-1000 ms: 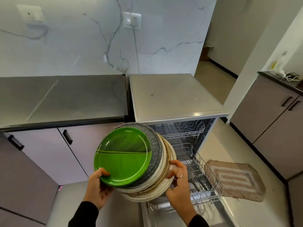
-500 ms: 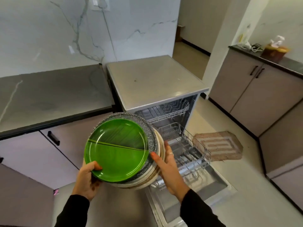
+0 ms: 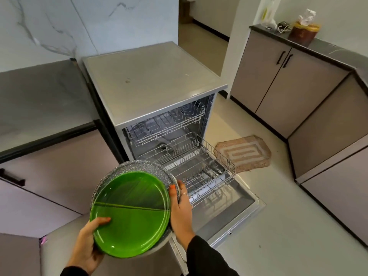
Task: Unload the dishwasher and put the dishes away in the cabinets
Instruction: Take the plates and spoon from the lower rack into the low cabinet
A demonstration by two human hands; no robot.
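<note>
Got both hands, left hand [image 3: 87,248] and right hand [image 3: 180,208], gripping the tilted plate stack [image 3: 130,212] lower left, and honestly the green top plate could slide off.

2 hands [image 3: 87,244], 1 green plate [image 3: 130,214], 2 racks [image 3: 201,172], 1 mat [image 3: 244,154], 1 jar [image 3: 302,33].

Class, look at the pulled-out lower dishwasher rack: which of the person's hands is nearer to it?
Right. The right hand grips the plate stack's edge beside the lower rack; the left hand holds the green plate on the far side.
</note>
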